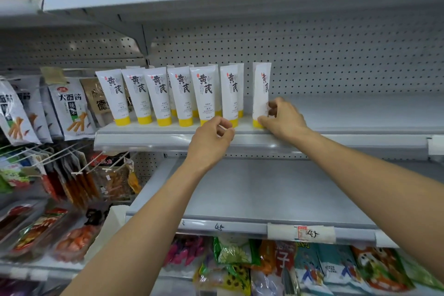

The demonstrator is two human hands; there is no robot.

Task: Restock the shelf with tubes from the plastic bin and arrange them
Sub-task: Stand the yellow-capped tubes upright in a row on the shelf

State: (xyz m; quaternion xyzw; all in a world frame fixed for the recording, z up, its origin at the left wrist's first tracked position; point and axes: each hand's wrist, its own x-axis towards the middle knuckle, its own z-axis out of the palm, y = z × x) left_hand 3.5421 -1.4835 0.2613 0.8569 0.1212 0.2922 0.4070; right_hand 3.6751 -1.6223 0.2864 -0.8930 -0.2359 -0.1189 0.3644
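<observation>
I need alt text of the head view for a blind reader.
A person's right hand pinches the rightmost white plastic tube with a yellow cap, upright on a white metal shelf; the left hand curls before the row of matching tubes.

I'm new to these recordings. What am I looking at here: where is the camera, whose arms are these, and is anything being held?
This is one picture from a camera worn on a person's head, looking forward and down; there is no machine. The bare arms are that person's. On a grey shelf stand white tubes, yellow caps down. The right hand grips the rightmost tube. The left hand is curled near another tube's cap; whether it holds that tube is unclear.
</observation>
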